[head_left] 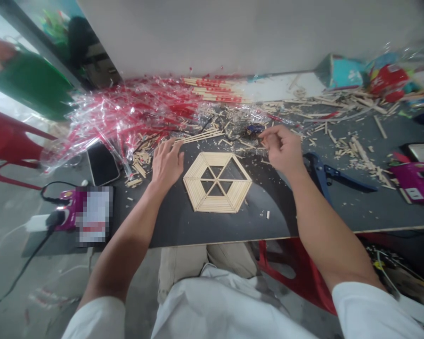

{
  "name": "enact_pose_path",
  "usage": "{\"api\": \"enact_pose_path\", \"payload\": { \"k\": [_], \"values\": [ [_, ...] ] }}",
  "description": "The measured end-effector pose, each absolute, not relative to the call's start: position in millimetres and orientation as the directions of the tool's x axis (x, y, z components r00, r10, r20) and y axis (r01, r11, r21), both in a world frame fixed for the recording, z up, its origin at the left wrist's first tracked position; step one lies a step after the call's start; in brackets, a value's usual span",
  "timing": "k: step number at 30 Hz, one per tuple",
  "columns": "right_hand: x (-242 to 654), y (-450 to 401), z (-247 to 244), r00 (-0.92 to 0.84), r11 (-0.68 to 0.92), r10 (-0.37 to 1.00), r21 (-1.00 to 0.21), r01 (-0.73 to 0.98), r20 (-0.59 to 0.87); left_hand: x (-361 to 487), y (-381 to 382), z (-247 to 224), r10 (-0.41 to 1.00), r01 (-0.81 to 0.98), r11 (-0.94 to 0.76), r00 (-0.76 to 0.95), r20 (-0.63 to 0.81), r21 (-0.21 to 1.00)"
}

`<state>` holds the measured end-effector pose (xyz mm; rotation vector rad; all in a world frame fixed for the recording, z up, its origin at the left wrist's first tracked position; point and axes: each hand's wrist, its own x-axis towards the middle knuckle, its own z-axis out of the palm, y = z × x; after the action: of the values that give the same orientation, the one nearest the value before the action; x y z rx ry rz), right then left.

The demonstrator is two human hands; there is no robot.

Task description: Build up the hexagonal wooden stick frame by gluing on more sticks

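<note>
A hexagonal frame built of pale wooden sticks lies flat on the dark table, with spokes meeting in its middle and some sections partly filled. My left hand rests to its upper left, fingers stretched out, the fingertips at the ends of a few loose wooden sticks. Above and right of the frame is my right hand, its fingers pinched together. Whatever they hold is too small to make out. Just beyond those fingertips lies a small dark blue object. A blue-handled cutter lies beside my right forearm.
Red-and-clear plastic wrappers heap at the back left, beside wrapped chopsticks. Stick offcuts litter the back and right. A black phone and a purple power strip lie left. A person in green is at far left.
</note>
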<state>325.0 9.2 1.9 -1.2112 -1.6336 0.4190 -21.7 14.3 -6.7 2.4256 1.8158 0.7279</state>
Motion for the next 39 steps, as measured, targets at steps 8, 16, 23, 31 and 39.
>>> {"api": "enact_pose_path", "payload": {
  "k": [8,16,23,31,39],
  "values": [
    [327,12,-4,0.042,0.390,0.864,-0.720,0.575,0.501,-20,15,-3,0.918,0.906,-0.316,0.217,0.333,0.282],
    [328,23,-21,0.137,0.340,0.893,-0.843,0.417,0.428,-24,18,0,0.935,0.922,-0.231,0.122,0.335,0.310],
    [329,22,-20,0.092,0.362,0.880,-0.785,0.503,0.465,-17,15,4,0.947,0.945,-0.165,0.071,0.313,0.284],
    [316,9,-5,-0.074,0.436,0.868,-0.683,0.586,0.491,-5,6,2,0.902,0.811,-0.374,0.205,0.379,0.450],
    [304,-2,1,-0.224,0.460,0.887,-0.731,0.503,0.403,2,-2,-2,0.844,0.745,-0.528,0.407,0.350,0.406]
  ]
}}
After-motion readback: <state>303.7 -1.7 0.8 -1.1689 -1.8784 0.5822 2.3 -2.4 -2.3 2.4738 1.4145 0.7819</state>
